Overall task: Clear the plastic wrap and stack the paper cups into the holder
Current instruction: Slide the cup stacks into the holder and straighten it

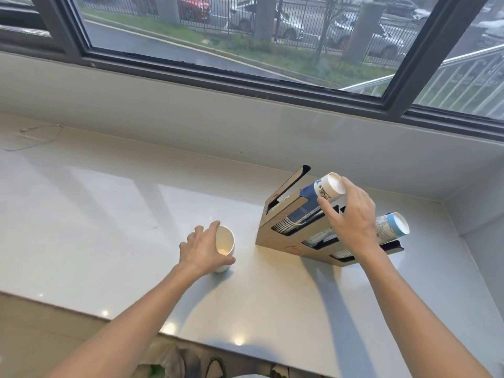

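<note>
Left hand [203, 248] wrapped around a single white cup [225, 245], thumb in front, fingers behind; cup upright on the counter [109, 203], mouth open toward the camera. Right hand [351, 219] resting over the holder [275, 236], fingers spread and curled against the near stack [328, 188], thumb touching its side just below the rim; whether actually clamped or only steadying, cannot tell. Holder: brown cardboard with dark edges, standing on the counter near the right corner, well apart from the cup. Several slots, each with a column of nested cups. Near stack rising out of a slot at a tilt, white with blue print, top end facing the camera. Second stack [392, 226] sticking out past the right hand, likewise tilted, partly hidden by the wrist. Rims of more cups visible low in the front openings. Window [245, 36] beyond the counter, with fence, grass and parked cars outside. Plastic wrap not distinguishable on the counter. At the bottom edge, under the counter lip, something crumpled and pale, too dim to identify.
</note>
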